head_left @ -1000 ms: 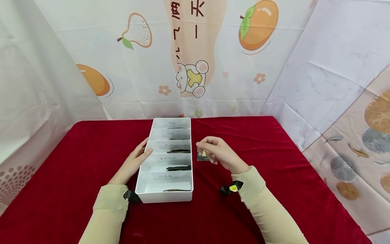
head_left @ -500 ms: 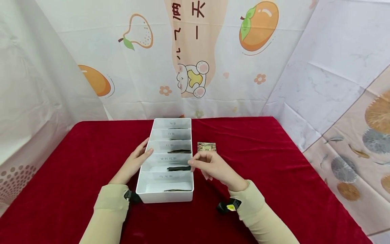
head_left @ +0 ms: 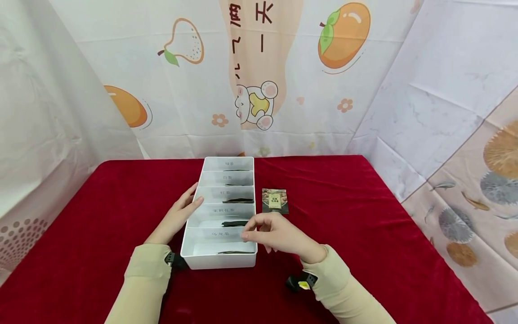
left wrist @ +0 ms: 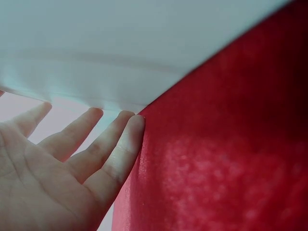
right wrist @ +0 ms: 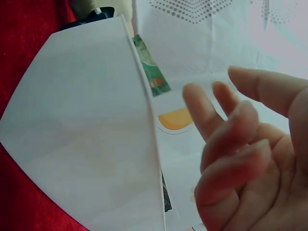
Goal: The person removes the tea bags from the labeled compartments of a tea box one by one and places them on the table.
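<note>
A long white box (head_left: 218, 262) with several labelled compartments stands on the table. Along its left wall lies my left hand (head_left: 180, 213), fingers fairly straight and touching the outside, thumb at the rim; the left wrist view shows the fingertips against the wall (left wrist: 96, 72). Over the right rim, by the two front compartments, hovers my right hand (head_left: 275, 231), fingers loosely bent with nothing between them. Thin dark packets (head_left: 238, 200) stand in the compartments. A flat square tea sachet (head_left: 275, 201) rests on the cloth right of the box, beyond the right hand.
Red velvet cloth (head_left: 364, 252) covers the table. Behind it hangs a white curtain (head_left: 182, 112) with printed fruit. In the right wrist view a green packet (right wrist: 151, 70) sticks up past the box's edge.
My right hand has drawn back from over the sachet toward me and slightly left, to above the box's right rim. The sachet is now uncovered. My left hand has stayed put.
</note>
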The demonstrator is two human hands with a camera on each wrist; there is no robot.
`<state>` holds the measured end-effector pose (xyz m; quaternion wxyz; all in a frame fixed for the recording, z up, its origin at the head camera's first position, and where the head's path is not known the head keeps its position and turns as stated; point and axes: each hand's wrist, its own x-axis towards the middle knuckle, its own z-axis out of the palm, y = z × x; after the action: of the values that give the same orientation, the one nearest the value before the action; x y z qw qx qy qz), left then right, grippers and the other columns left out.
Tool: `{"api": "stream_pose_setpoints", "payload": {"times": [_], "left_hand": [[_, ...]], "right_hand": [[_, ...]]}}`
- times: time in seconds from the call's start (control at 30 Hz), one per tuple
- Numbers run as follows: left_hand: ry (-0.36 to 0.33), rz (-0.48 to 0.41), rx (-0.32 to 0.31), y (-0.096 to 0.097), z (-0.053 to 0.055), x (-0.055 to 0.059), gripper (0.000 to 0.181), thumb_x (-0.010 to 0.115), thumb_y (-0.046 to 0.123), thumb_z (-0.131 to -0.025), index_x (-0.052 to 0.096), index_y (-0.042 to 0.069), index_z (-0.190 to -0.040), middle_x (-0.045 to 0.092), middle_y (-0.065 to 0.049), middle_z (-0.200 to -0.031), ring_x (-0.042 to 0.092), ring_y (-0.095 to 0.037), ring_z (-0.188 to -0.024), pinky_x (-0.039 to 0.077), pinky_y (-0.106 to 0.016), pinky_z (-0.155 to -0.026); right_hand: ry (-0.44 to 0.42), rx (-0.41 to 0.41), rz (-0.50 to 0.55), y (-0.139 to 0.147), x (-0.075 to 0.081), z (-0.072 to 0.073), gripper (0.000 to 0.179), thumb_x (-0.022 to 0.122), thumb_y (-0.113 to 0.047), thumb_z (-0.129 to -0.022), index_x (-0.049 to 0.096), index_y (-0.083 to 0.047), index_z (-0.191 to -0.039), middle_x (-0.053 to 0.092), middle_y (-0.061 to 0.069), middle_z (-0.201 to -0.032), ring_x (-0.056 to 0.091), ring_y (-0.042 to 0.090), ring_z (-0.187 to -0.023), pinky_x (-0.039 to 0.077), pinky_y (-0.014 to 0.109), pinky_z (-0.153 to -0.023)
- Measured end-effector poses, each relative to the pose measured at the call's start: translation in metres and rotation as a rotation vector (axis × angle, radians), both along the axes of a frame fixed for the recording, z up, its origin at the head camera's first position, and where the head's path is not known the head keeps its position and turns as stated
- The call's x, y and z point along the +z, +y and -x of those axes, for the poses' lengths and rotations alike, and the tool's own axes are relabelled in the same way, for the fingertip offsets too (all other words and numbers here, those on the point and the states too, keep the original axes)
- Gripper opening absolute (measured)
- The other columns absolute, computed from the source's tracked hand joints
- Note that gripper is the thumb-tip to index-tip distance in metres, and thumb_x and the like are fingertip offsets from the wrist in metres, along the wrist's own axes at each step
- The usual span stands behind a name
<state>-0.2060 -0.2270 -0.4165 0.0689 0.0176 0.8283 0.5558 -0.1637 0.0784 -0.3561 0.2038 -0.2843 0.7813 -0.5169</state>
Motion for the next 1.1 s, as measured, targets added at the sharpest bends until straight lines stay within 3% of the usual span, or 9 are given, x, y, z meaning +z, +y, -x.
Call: {"api": "stream_pose_setpoints", "payload": {"times": [0.17,0.4,0.53,0.73,0.83,0.97,1.1], "left_hand": [[0.021,-0.022,-0.016,0.0004,0.0014,0.0005,0.069,0.051,0.046,-0.101,0.017,0.03,-0.16,0.042,-0.023,-0.149,0.058,-0.038,-0.12,0.053,-0.044,-0.092],[0.037,-0.041,-0.023,0.001,0.003,0.0007,0.068,0.051,0.042,-0.102,0.018,0.028,-0.16,0.042,-0.024,-0.149,0.059,-0.037,-0.118,0.054,-0.043,-0.09],[0.041,-0.04,-0.024,0.001,0.0029,0.0001,0.067,0.051,0.04,-0.102,0.018,0.028,-0.16,0.043,-0.024,-0.148,0.059,-0.037,-0.117,0.054,-0.043,-0.09],[0.035,-0.045,-0.021,0.0004,0.0035,-0.0007,0.067,0.051,0.042,-0.102,0.018,0.029,-0.16,0.042,-0.024,-0.149,0.059,-0.037,-0.118,0.054,-0.044,-0.09],[0.033,-0.047,-0.021,0.0002,0.0032,-0.0008,0.068,0.051,0.042,-0.102,0.018,0.03,-0.16,0.042,-0.023,-0.149,0.059,-0.037,-0.119,0.054,-0.044,-0.091],[0.031,-0.047,-0.02,-0.0002,0.0024,-0.0008,0.068,0.051,0.042,-0.102,0.018,0.03,-0.16,0.042,-0.023,-0.149,0.059,-0.036,-0.118,0.054,-0.044,-0.091],[0.03,-0.046,-0.019,-0.0005,0.0021,-0.001,0.068,0.051,0.042,-0.102,0.017,0.03,-0.16,0.042,-0.023,-0.149,0.059,-0.036,-0.119,0.054,-0.045,-0.092]], "right_hand": [[0.023,0.049,-0.062,-0.0022,-0.0017,-0.0027,0.011,0.072,-0.024,-0.091,0.075,-0.016,-0.097,0.06,0.014,-0.062,0.051,0.036,-0.05,0.041,0.025,-0.045],[0.06,0.127,-0.114,-0.0042,-0.0047,-0.0044,0.019,0.073,-0.022,-0.09,0.074,-0.01,-0.105,0.068,0.02,-0.075,0.056,0.044,-0.057,0.046,0.023,-0.05],[0.106,0.149,-0.146,-0.006,-0.007,-0.0042,0.021,0.076,-0.02,-0.088,0.074,-0.01,-0.106,0.067,0.019,-0.068,0.058,0.04,-0.052,0.047,0.022,-0.05],[0.164,0.184,-0.198,-0.0075,-0.0094,-0.0033,0.024,0.078,-0.019,-0.086,0.074,-0.011,-0.109,0.074,0.002,-0.09,0.053,0.013,-0.042,0.049,0.022,-0.049],[0.168,0.195,-0.23,-0.0072,-0.0094,-0.0034,0.025,0.078,-0.02,-0.086,0.075,-0.011,-0.109,0.074,0.0,-0.095,0.05,0.006,-0.041,0.049,0.022,-0.049],[0.159,0.197,-0.271,-0.0062,-0.0082,-0.0034,0.024,0.078,-0.02,-0.086,0.075,-0.013,-0.109,0.074,-0.002,-0.094,0.05,0.007,-0.041,0.049,0.022,-0.049],[0.15,0.198,-0.289,-0.0041,-0.0068,-0.0032,0.02,0.078,-0.019,-0.086,0.076,-0.012,-0.105,0.073,0.002,-0.082,0.057,0.022,-0.044,0.049,0.022,-0.051]]}}
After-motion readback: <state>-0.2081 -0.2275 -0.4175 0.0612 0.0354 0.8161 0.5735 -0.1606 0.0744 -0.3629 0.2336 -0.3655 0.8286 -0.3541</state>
